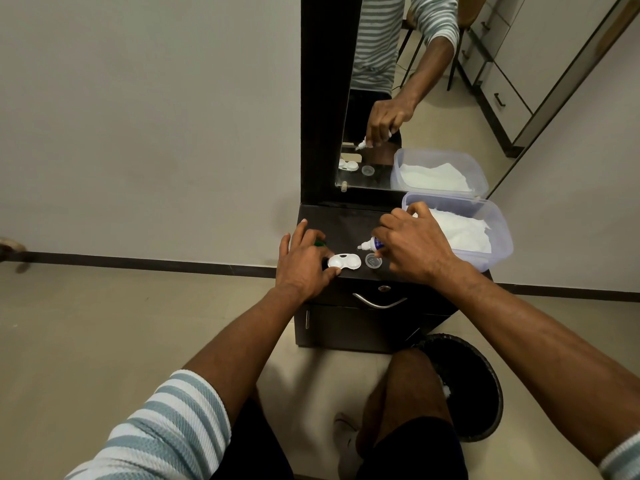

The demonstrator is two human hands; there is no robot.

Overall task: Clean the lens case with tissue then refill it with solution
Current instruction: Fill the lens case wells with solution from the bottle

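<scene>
The white two-well lens case (345, 261) lies open on the dark cabinet top (346, 223). My left hand (304, 263) pinches its left end between thumb and fingers. A small white solution bottle (370, 244) with a blue label is held in my right hand (414, 245), tilted, with its nozzle pointing left just above the case's right well. A clear round cap (373, 260) sits beside the case on the right. A green cap (320, 242) peeks out behind my left fingers.
A clear plastic tub (498, 233) of white tissues stands at the cabinet's right back corner. A mirror (415, 98) rises behind the top. A black bin (474, 386) stands on the floor by my right knee. The cabinet's drawer handle (379, 301) faces me.
</scene>
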